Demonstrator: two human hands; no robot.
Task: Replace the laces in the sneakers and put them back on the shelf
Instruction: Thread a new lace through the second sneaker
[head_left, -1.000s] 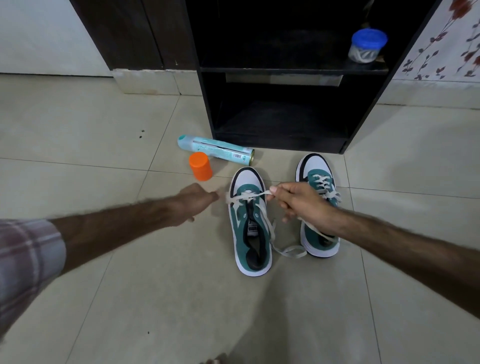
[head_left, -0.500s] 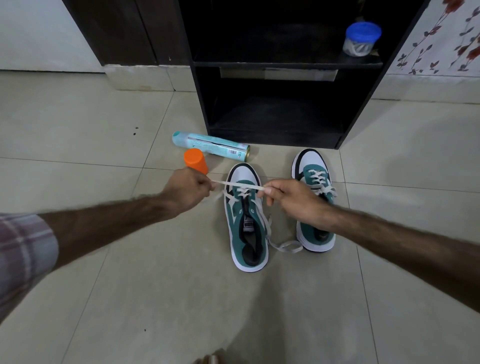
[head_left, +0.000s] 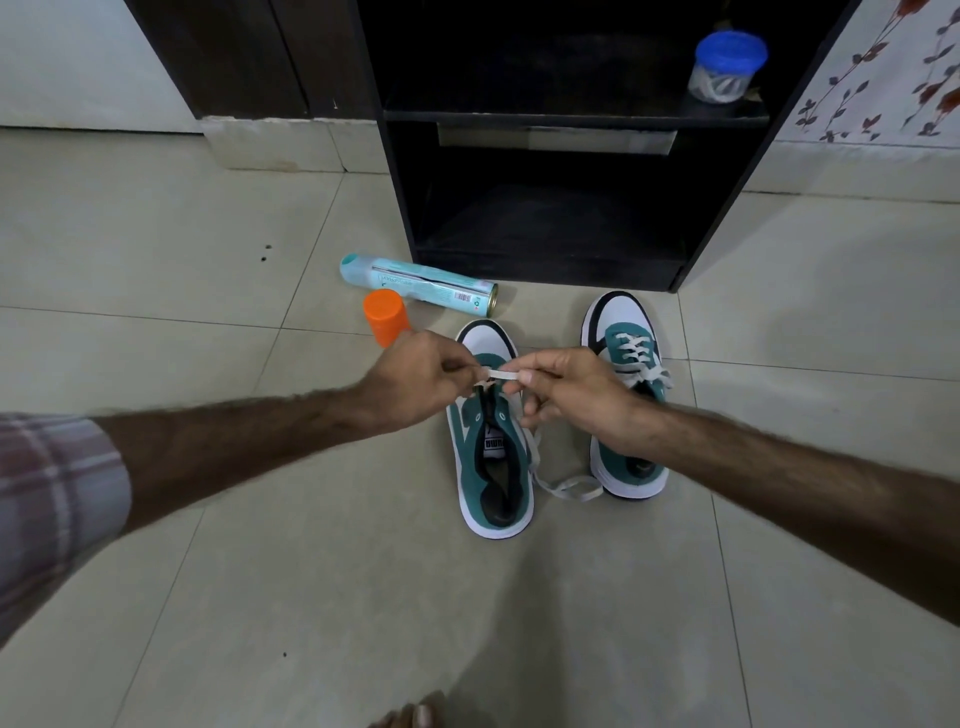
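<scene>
Lace (head_left: 500, 373): stretched between both grips, over left sneaker (head_left: 493, 447)
Left hand (head_left: 415, 379), right hand (head_left: 571, 400): pinching lace
Sneakers: two — right sneaker (head_left: 626, 364) laced

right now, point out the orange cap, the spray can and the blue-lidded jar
orange cap (head_left: 385, 323), head view, on its side wall
spray can (head_left: 422, 283), head view, middle of its body lying on the floor
blue-lidded jar (head_left: 730, 52), head view, on the lid

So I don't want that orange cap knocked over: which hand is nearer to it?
Left. The left hand sits right beside the orange cap, just below it in the view; the right hand is across the lace, over the sneakers.
</scene>
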